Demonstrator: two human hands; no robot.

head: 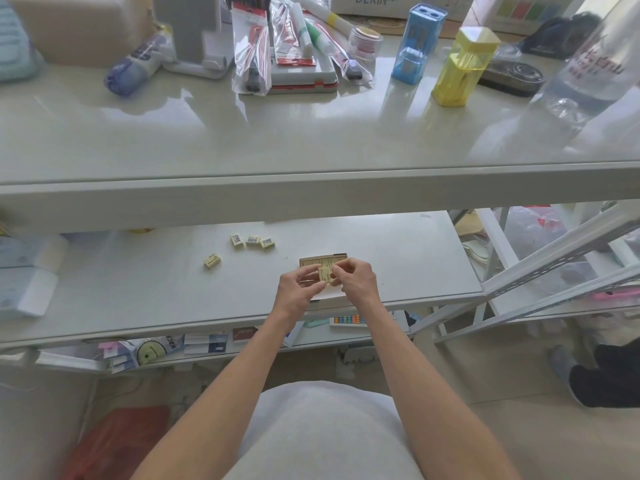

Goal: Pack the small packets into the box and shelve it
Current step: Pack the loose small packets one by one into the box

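Both hands meet over the box (pixel 322 263) on the middle shelf (pixel 398 258), near its front edge. Left hand (pixel 299 289) and right hand (pixel 356 280) pinch 1 packet (pixel 324 274) between fingertips, held directly above the box's near half, face tilted up toward the camera. Each grip closed on that packet; neither hand free.

Box lies flat and open, long axis running left to right, far rows seemingly already filled with packets; near part hidden under the fingers, so the free slot cannot be seen.

Key relation: packet sits straight over the box, so only a short drop and a turn to flat needed, likely with its long side matched to the rows.

4 loose packets remain on the shelf, up and to the left of the box: 3 in a cluster (pixel 252 240), 1 alone (pixel 212 261) nearer the left. Left hand closer to all 4, probably the natural one for the next reach.

Packing well along; shelving not yet begun.
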